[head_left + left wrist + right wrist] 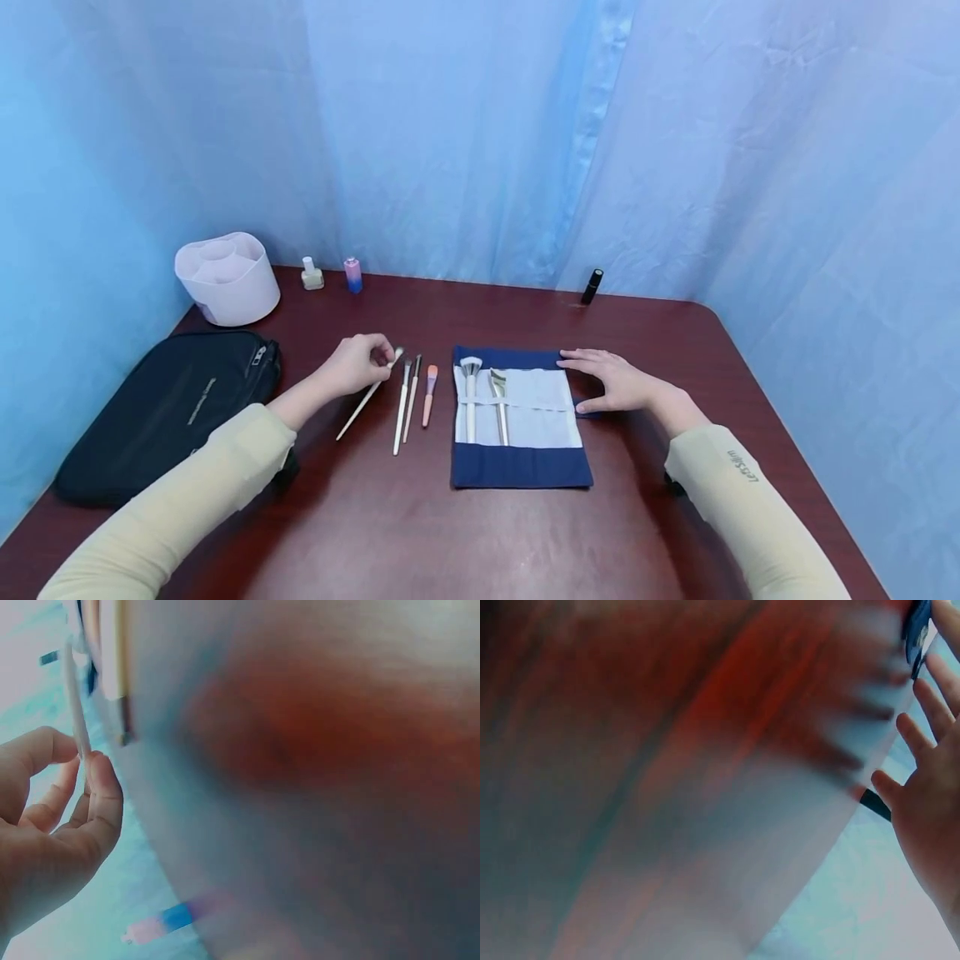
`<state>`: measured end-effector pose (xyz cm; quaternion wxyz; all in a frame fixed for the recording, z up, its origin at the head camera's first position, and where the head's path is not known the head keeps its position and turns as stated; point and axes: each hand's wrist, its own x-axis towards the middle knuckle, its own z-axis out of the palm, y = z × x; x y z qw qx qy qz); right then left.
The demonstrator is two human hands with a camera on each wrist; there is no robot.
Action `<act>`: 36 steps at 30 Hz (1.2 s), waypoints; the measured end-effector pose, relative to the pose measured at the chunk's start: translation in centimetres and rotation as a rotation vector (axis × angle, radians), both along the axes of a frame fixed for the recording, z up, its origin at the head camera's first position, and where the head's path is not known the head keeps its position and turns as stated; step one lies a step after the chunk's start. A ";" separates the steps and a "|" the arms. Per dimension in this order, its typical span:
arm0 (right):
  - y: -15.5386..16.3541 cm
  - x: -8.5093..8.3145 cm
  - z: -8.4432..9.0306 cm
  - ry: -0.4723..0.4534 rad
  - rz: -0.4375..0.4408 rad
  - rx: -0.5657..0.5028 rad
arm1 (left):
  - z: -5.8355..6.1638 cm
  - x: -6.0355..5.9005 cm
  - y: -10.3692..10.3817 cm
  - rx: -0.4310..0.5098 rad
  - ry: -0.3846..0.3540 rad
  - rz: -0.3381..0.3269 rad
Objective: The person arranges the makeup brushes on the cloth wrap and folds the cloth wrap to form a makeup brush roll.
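My left hand (358,364) pinches a slim pale makeup brush (363,406) near its bristle end, and the handle slants down toward the lower left. In the left wrist view the thumb and fingertips meet on this brush (75,701). To its right lie two thin brushes (401,417) and a short pink brush (428,400). A blue and white brush roll (521,467) is spread flat, with a white fluffy brush (471,400) and a slanted-head brush (500,408) tucked under its strap. My right hand (615,381), fingers spread, touches the roll's right edge.
A black zip case (165,417) lies at the left, beneath a white divided organizer (228,283). Along the back stand a nail polish bottle (312,275), a pink-blue bottle (352,275) and a black tube (592,286). Blue curtains (465,142) surround the table.
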<state>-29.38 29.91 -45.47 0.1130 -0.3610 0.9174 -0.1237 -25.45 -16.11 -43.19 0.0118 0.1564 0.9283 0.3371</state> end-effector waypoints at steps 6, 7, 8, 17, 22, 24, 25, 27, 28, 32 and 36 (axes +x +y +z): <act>0.3 -0.2 0.3 -0.024 0.005 0.002 | 2.5 -0.7 0.4 0.101 0.051 0.081; 0.3 -0.2 0.3 -0.029 0.008 0.003 | 2.9 -0.8 0.5 0.116 0.052 0.084; 0.3 -0.3 0.3 -0.030 0.012 0.003 | 3.2 -0.9 0.7 0.128 0.051 0.085; 0.2 -0.5 0.3 -0.034 0.026 -0.004 | 5.9 -1.7 4.0 0.215 0.043 0.013; 0.3 -0.2 -0.1 -0.051 0.025 -0.007 | 6.7 -2.2 7.0 0.289 0.070 -0.044; 0.3 -0.1 -0.3 -0.061 0.016 -0.009 | 6.9 -2.4 8.1 0.330 0.086 -0.059; 0.3 -0.1 -0.3 -0.066 0.013 -0.011 | 7.0 -2.5 8.6 0.352 0.093 -0.064; 0.2 0.0 -0.3 -0.075 0.007 -0.010 | 6.9 -2.6 9.5 0.393 0.103 -0.069; 0.1 0.0 -0.3 -0.081 0.006 -0.011 | 6.9 -2.8 9.9 0.411 0.108 -0.068; -0.2 0.1 0.0 -0.102 -0.003 -0.001 | 6.3 -3.3 11.2 0.477 0.123 -0.052; -0.4 0.0 0.1 -0.114 -0.013 0.010 | 5.4 -3.9 12.6 0.529 0.126 -0.034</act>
